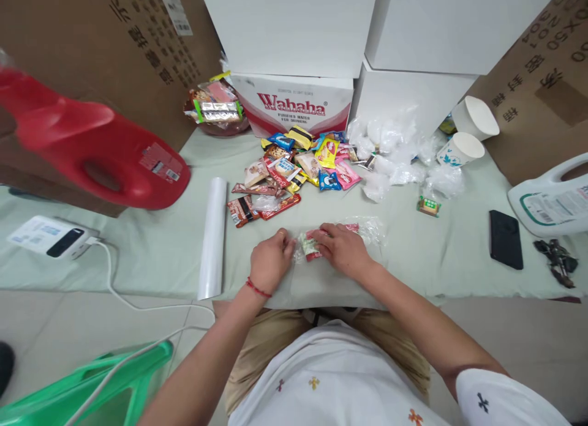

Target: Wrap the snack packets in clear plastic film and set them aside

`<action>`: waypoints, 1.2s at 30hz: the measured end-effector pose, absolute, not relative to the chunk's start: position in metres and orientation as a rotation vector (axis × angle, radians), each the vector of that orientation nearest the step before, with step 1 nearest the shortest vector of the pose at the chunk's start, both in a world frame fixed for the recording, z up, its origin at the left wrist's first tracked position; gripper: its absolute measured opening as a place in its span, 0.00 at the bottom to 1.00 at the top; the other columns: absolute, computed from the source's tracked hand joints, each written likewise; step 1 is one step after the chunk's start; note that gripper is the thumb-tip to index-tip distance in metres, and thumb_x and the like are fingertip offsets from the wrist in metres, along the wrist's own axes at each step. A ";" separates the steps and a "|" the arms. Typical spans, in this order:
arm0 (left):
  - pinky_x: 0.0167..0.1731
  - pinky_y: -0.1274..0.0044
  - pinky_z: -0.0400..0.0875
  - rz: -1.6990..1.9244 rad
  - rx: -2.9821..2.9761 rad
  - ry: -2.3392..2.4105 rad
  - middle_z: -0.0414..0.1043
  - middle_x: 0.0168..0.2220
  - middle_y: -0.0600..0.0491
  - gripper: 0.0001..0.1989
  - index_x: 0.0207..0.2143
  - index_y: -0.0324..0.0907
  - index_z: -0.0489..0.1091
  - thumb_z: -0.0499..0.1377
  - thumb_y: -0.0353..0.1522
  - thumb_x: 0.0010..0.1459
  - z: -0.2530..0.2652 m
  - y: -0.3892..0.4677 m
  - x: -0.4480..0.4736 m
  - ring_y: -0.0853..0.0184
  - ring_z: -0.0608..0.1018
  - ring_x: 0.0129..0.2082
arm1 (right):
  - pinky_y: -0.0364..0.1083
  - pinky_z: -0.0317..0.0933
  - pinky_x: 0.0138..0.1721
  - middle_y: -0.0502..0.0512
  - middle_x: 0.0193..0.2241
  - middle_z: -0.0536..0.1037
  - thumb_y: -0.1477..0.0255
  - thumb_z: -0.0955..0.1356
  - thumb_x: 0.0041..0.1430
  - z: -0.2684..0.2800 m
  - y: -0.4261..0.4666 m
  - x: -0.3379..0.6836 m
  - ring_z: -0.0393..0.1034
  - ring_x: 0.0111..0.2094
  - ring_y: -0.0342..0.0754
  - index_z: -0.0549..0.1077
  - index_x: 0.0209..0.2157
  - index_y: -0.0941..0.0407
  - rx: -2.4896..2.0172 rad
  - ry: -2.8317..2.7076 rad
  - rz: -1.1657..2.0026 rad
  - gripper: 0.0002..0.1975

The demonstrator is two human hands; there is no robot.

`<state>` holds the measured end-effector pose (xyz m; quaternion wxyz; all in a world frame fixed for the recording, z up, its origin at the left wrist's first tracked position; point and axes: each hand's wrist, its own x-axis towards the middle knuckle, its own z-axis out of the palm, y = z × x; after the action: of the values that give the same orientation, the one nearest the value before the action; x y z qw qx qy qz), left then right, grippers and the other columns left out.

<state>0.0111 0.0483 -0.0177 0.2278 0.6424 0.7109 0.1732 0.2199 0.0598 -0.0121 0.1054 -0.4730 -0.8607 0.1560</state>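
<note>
A red and pale green snack packet lies inside a clear plastic bag on the cloth in front of me. My left hand is closed, its thumb and fingers pinching the bag's left end. Over the packet curve the fingers of my right hand, gripping it through the plastic and hiding its middle. Beyond my hands is a pile of mixed wrapped snacks. Crumpled clear bags lie to the right of that pile.
A white roll lies left of my hands, near a large red jug and a white device with a cable. At right are a small snack, a black phone and paper cups. Boxes stand behind.
</note>
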 end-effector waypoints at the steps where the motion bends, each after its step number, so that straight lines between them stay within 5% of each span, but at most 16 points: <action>1: 0.28 0.76 0.62 0.581 1.600 1.882 0.68 0.23 0.55 0.10 0.29 0.44 0.67 0.59 0.39 0.60 -0.014 0.052 0.013 0.65 0.71 0.25 | 0.49 0.65 0.44 0.58 0.56 0.76 0.65 0.65 0.72 -0.016 0.061 0.217 0.70 0.49 0.54 0.75 0.59 0.47 -1.411 -2.537 0.479 0.18; 8: 0.22 0.77 0.68 0.853 0.954 1.451 0.75 0.26 0.53 0.08 0.35 0.41 0.69 0.53 0.33 0.56 -0.018 0.061 0.055 0.68 0.75 0.22 | 0.53 0.64 0.55 0.62 0.56 0.76 0.76 0.65 0.65 -0.022 0.070 0.235 0.71 0.53 0.54 0.73 0.60 0.55 -1.230 -2.318 0.744 0.23; 14: 0.42 0.70 0.74 0.781 1.519 1.665 0.76 0.34 0.50 0.15 0.42 0.41 0.80 0.55 0.31 0.58 -0.023 0.053 0.056 0.62 0.78 0.36 | 0.57 0.59 0.56 0.63 0.50 0.77 0.64 0.67 0.65 -0.015 0.084 0.309 0.66 0.52 0.59 0.74 0.56 0.54 -1.622 -1.885 0.485 0.20; 17: 0.42 0.69 0.73 0.708 1.648 1.778 0.70 0.36 0.50 0.14 0.41 0.42 0.81 0.56 0.33 0.61 -0.022 0.056 0.054 0.61 0.77 0.36 | 0.53 0.58 0.51 0.59 0.37 0.77 0.57 0.71 0.60 -0.021 0.090 0.328 0.65 0.45 0.57 0.79 0.48 0.55 -1.833 -2.013 0.687 0.21; 21: 0.42 0.69 0.72 0.651 1.739 1.832 0.66 0.38 0.51 0.06 0.37 0.46 0.77 0.64 0.36 0.57 -0.025 0.061 0.057 0.59 0.74 0.41 | 0.48 0.58 0.48 0.55 0.33 0.74 0.61 0.68 0.63 -0.025 0.087 0.332 0.65 0.41 0.51 0.78 0.32 0.55 -1.796 -2.063 0.782 0.13; 26: 0.52 0.63 0.69 0.587 1.732 1.933 0.66 0.47 0.45 0.24 0.51 0.43 0.70 0.68 0.38 0.51 -0.029 0.068 0.060 0.52 0.71 0.50 | 0.44 0.56 0.34 0.51 0.31 0.74 0.55 0.69 0.61 -0.014 0.073 0.327 0.67 0.32 0.48 0.74 0.39 0.54 -1.894 -1.927 0.853 0.16; 29: 0.52 0.59 0.68 0.490 1.779 1.959 0.67 0.49 0.42 0.19 0.41 0.43 0.72 0.68 0.42 0.49 -0.028 0.072 0.063 0.46 0.69 0.54 | 0.44 0.51 0.30 0.50 0.25 0.71 0.61 0.67 0.64 -0.008 0.063 0.310 0.63 0.28 0.47 0.71 0.31 0.53 -2.002 -1.919 0.746 0.11; 33: 0.42 0.67 0.70 0.445 1.809 1.893 0.70 0.37 0.49 0.12 0.34 0.44 0.67 0.66 0.37 0.50 -0.019 0.066 0.073 0.54 0.74 0.44 | 0.46 0.53 0.32 0.57 0.33 0.75 0.72 0.63 0.65 -0.010 0.054 0.272 0.66 0.31 0.50 0.72 0.33 0.54 -1.973 -1.965 0.327 0.07; 36: 0.34 0.72 0.67 0.530 1.891 1.850 0.68 0.33 0.53 0.07 0.36 0.45 0.65 0.61 0.33 0.56 -0.010 0.049 0.087 0.61 0.73 0.34 | 0.48 0.61 0.39 0.61 0.37 0.76 0.75 0.60 0.65 -0.016 0.051 0.253 0.69 0.37 0.53 0.74 0.38 0.55 -1.823 -1.918 0.455 0.12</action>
<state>0.0867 0.0487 -0.0098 0.2197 0.6838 0.6689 0.1916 0.2527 0.0509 -0.0163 0.2264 -0.6613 -0.6958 0.1651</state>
